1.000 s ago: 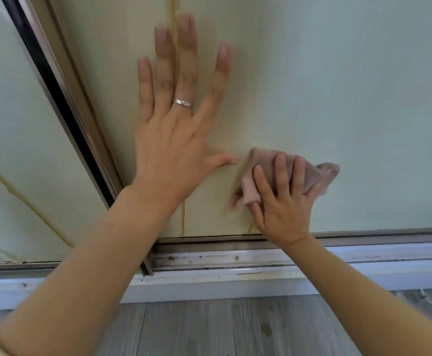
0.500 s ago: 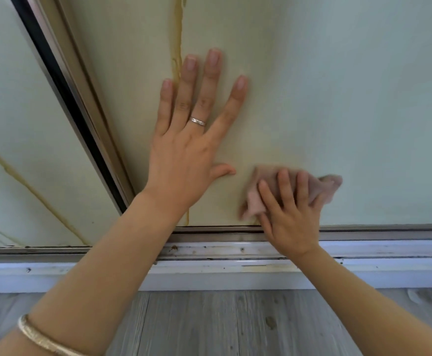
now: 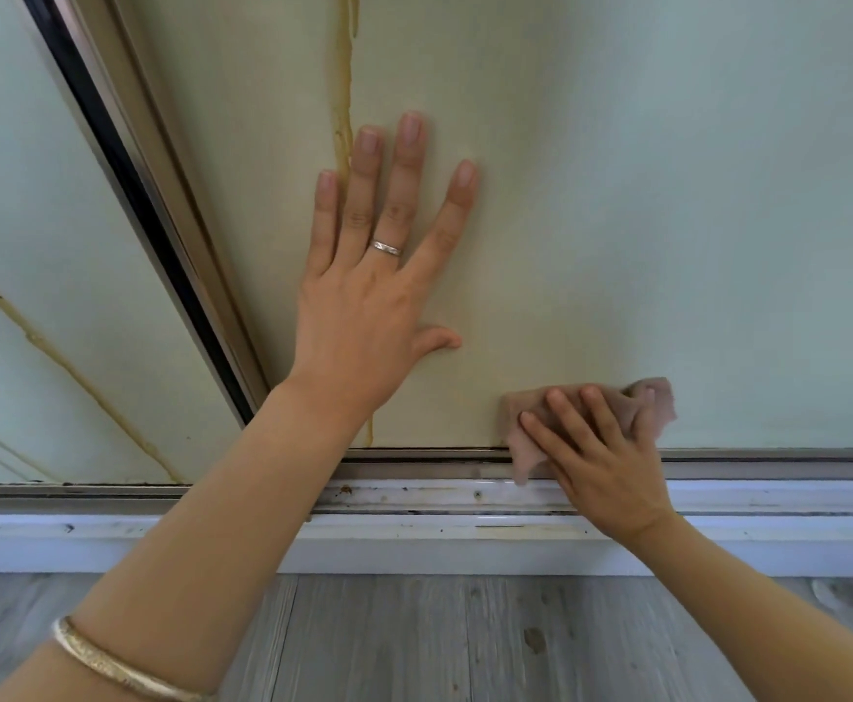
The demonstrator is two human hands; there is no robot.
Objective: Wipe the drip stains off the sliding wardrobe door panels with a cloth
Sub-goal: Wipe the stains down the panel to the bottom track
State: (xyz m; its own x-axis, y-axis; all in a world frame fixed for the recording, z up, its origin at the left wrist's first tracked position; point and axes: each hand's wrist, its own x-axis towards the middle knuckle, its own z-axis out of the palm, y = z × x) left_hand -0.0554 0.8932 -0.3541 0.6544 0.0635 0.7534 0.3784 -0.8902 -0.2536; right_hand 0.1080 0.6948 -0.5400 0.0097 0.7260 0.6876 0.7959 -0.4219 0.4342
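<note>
A pale green sliding door panel fills the upper right. A yellowish drip stain runs down it and disappears behind my left hand, which lies flat on the panel with fingers spread. My right hand presses a pinkish cloth with straight fingers against the panel's bottom edge, and the cloth hangs over the frame there. A second panel at the left carries a slanted drip stain.
A dark metal frame strip divides the two panels. Below them run the dirty floor track and a white base rail. Grey wood-look flooring lies in front. A gold bangle circles my left wrist.
My right hand has slid the cloth down the panel to its bottom edge. My left hand stays flat on the panel; the view has tilted, showing more floor.
</note>
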